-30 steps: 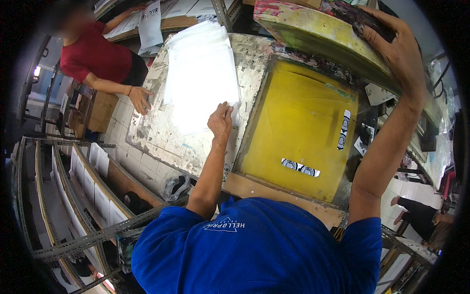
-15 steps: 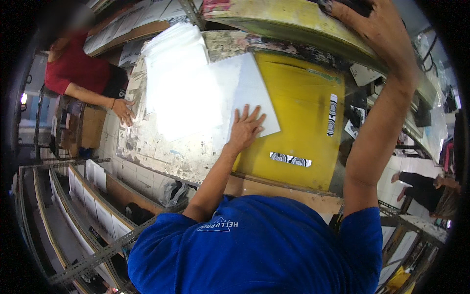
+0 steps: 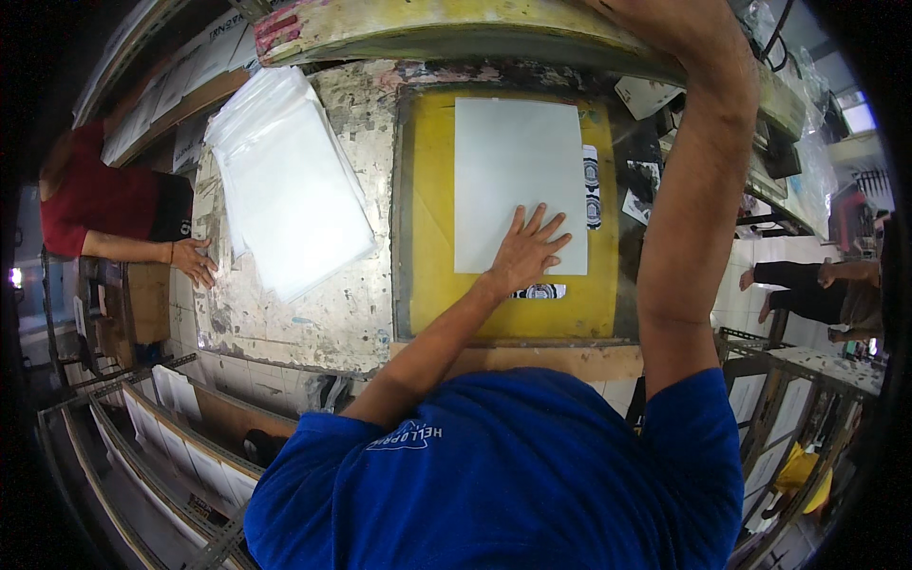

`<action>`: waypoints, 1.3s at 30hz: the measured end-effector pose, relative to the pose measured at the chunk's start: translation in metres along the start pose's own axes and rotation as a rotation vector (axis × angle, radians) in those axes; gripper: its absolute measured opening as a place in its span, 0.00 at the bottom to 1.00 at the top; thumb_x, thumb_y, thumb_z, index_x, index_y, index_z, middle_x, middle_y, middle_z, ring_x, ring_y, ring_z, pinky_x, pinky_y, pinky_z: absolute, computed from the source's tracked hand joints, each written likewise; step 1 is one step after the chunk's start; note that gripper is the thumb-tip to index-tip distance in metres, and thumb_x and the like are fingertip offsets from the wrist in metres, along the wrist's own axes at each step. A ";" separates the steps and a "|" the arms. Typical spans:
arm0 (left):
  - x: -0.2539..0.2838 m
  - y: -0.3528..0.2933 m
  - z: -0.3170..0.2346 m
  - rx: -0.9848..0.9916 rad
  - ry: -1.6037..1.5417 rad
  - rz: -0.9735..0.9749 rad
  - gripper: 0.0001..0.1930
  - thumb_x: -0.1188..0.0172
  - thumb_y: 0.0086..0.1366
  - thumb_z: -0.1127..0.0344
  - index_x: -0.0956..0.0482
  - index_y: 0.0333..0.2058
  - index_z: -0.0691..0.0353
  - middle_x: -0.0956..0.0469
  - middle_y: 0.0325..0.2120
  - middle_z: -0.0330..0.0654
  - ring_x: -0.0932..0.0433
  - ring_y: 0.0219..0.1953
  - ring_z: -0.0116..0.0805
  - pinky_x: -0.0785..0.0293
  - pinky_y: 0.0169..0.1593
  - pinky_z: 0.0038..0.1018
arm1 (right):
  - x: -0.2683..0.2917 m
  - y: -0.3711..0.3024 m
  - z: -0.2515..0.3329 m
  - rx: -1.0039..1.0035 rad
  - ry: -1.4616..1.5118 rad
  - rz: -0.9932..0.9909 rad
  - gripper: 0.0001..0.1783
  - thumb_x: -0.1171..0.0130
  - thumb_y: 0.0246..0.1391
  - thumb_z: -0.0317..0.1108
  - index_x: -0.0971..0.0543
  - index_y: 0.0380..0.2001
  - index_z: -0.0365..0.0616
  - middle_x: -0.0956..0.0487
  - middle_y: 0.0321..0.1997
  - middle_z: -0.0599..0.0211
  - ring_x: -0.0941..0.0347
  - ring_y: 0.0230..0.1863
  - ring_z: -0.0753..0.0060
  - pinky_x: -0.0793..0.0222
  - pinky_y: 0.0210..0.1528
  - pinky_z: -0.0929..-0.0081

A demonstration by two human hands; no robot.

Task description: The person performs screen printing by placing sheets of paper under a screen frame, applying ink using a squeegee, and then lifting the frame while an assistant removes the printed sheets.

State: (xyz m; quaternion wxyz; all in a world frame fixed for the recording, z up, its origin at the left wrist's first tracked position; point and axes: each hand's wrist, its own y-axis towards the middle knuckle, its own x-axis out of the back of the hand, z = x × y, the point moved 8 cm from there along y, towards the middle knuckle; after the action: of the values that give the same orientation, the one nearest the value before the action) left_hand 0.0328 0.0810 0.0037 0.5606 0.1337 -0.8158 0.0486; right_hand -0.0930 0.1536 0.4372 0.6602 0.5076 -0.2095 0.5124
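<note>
My left hand [image 3: 532,249] lies flat with fingers spread on the lower part of a white sheet [image 3: 508,161]. That sheet rests square on a yellow board [image 3: 432,237]. Strips with black-and-white patterns [image 3: 592,190] sit along the sheet's right and lower edges. High above, my right arm reaches up to a raised frame [image 3: 456,30] with a yellow-stained edge. The picture's upper rim cuts off my right hand [image 3: 665,21], so its fingers do not show. A stack of white sheets [image 3: 290,180] lies slightly fanned to the left.
A paint-spattered table [image 3: 252,309] carries the board and stack. At the left, a person in a red shirt [image 3: 123,195] rests a hand by the table edge. Metal racks with panels [image 3: 190,437] stand lower left; another rack [image 3: 807,380] stands lower right.
The white sheet under my left hand has moved right, away from the stack, and now lies straight on the yellow board. My right hand has gone farther up, partly out of view.
</note>
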 end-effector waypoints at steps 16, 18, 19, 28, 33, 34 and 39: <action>0.007 -0.020 -0.009 -0.040 -0.122 -0.059 0.27 0.51 0.74 0.49 0.32 0.67 0.48 0.43 0.73 0.40 0.54 0.76 0.51 0.68 0.74 0.63 | 0.002 -0.007 0.013 -0.012 -0.060 -0.003 0.21 0.30 0.52 0.47 0.12 0.41 0.40 0.13 0.34 0.59 0.19 0.31 0.67 0.24 0.39 0.70; 0.031 -0.025 -0.001 -0.046 -0.164 -0.142 0.27 0.51 0.74 0.49 0.32 0.67 0.49 0.41 0.72 0.41 0.51 0.76 0.52 0.67 0.74 0.63 | -0.001 -0.015 0.015 0.023 -0.105 -0.062 0.21 0.30 0.52 0.47 0.12 0.41 0.41 0.13 0.34 0.58 0.19 0.31 0.66 0.24 0.39 0.70; 0.050 -0.030 0.005 -0.027 -0.131 -0.268 0.28 0.47 0.72 0.50 0.32 0.67 0.52 0.36 0.70 0.41 0.46 0.74 0.54 0.63 0.74 0.61 | -0.001 -0.022 0.027 0.058 -0.148 -0.109 0.21 0.30 0.52 0.47 0.12 0.41 0.41 0.13 0.33 0.58 0.19 0.31 0.66 0.24 0.39 0.69; 0.206 -0.139 0.070 0.142 -1.102 -1.252 0.61 0.23 0.50 0.41 0.48 0.72 0.69 0.25 0.55 0.50 0.26 0.57 0.40 0.32 0.61 0.39 | -0.038 -0.104 0.039 -0.014 -0.087 -0.044 0.25 0.30 0.46 0.34 0.15 0.51 0.49 0.15 0.36 0.58 0.20 0.35 0.59 0.25 0.41 0.69; 0.184 -0.201 0.066 0.561 -1.137 -1.083 0.59 0.16 0.43 0.65 0.44 0.70 0.73 0.22 0.53 0.48 0.21 0.52 0.40 0.27 0.61 0.36 | -0.103 -0.185 0.047 -0.054 -0.182 0.036 0.28 0.28 0.44 0.40 0.16 0.53 0.60 0.17 0.38 0.53 0.20 0.37 0.55 0.26 0.39 0.60; 0.154 -0.215 0.073 0.580 -1.088 -0.992 0.57 0.17 0.43 0.68 0.43 0.70 0.72 0.22 0.52 0.48 0.21 0.51 0.40 0.26 0.61 0.35 | -0.116 -0.195 0.039 -0.094 -0.126 0.049 0.27 0.28 0.45 0.40 0.16 0.53 0.61 0.17 0.39 0.52 0.20 0.38 0.53 0.26 0.40 0.60; 0.083 -0.249 0.079 0.564 -0.742 -0.870 0.45 0.18 0.39 0.67 0.25 0.60 0.67 0.26 0.60 0.51 0.26 0.58 0.45 0.31 0.62 0.39 | -0.203 -0.249 -0.009 -0.291 0.135 0.179 0.30 0.28 0.42 0.30 0.16 0.54 0.54 0.20 0.32 0.55 0.25 0.33 0.53 0.28 0.40 0.63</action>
State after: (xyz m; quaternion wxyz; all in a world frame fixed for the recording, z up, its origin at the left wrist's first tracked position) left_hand 0.0016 -0.1900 0.0337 0.1526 0.6033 -0.7825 -0.0204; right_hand 0.0480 0.0772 0.1586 0.6909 0.3506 -0.2811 0.5663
